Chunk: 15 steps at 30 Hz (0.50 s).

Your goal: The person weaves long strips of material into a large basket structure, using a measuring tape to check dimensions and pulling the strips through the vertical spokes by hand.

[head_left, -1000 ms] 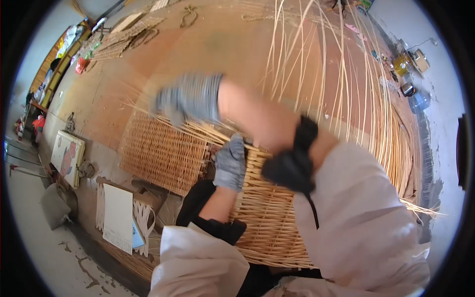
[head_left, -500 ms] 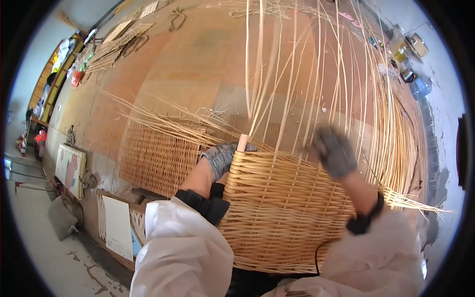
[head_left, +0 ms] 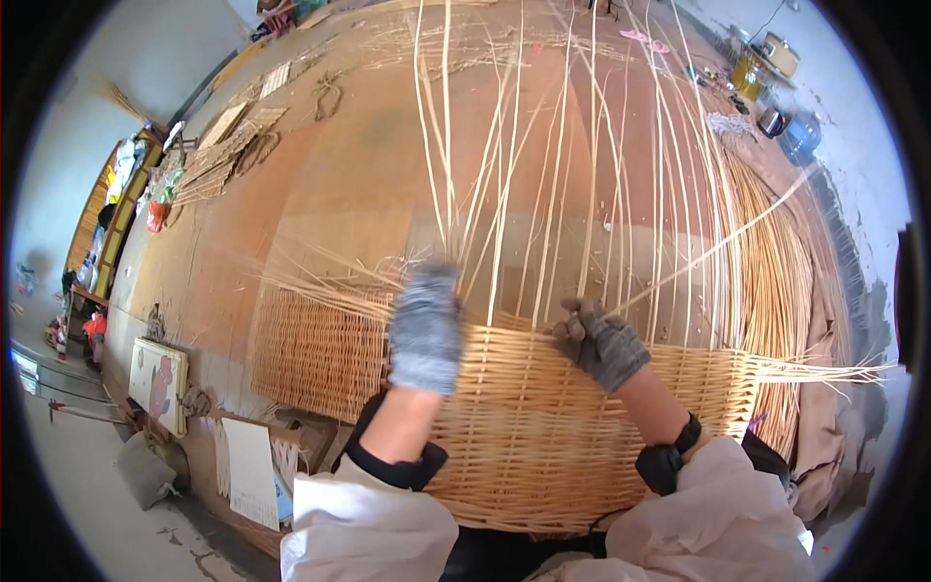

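A woven wicker panel (head_left: 543, 436) stands in front of me, with pale upright willow rods (head_left: 558, 194) rising from its top edge. My right hand (head_left: 606, 349), in a grey knit glove, is at that edge with its fingers curled. From it a long weaving rod (head_left: 722, 247) slants up to the right. At the panel's upper left corner is my gloved left hand (head_left: 427, 335). Motion smears its fingers, so what they hold, if anything, does not show.
Another woven panel (head_left: 315, 344) with loose rod ends lies at the left. A thick bundle of rods (head_left: 776, 262) stretches along the right side. A picture board (head_left: 158, 385) and a grey cushion (head_left: 147, 470) are at the far left. Beyond, a water jug (head_left: 800, 138) stands by the wall.
My left hand has come up over the panel's corner, hiding the light peg seen there before. My right hand has moved down and left onto the top edge; the view has shifted.
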Available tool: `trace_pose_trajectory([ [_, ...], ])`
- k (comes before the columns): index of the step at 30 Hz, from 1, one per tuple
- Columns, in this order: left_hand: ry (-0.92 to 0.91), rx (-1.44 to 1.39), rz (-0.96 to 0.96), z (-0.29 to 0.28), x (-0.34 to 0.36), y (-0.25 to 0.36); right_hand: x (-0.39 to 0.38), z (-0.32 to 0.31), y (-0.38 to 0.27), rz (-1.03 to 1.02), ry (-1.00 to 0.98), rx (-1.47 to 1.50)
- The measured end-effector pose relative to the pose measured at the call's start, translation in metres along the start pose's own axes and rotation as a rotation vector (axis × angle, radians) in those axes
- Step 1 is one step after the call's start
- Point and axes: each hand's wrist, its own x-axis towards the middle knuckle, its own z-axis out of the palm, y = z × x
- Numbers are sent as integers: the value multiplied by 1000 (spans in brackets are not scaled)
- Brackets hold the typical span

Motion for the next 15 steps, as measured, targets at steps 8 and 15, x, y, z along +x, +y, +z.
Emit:
trace_pose_trajectory([
  [8,-336,1698,61,29,4,4,49,20,-37,-362,-302,-1435],
  [15,-379,1746,-65,59,-3,-18,39,-24,-45,-536,197,-393],
])
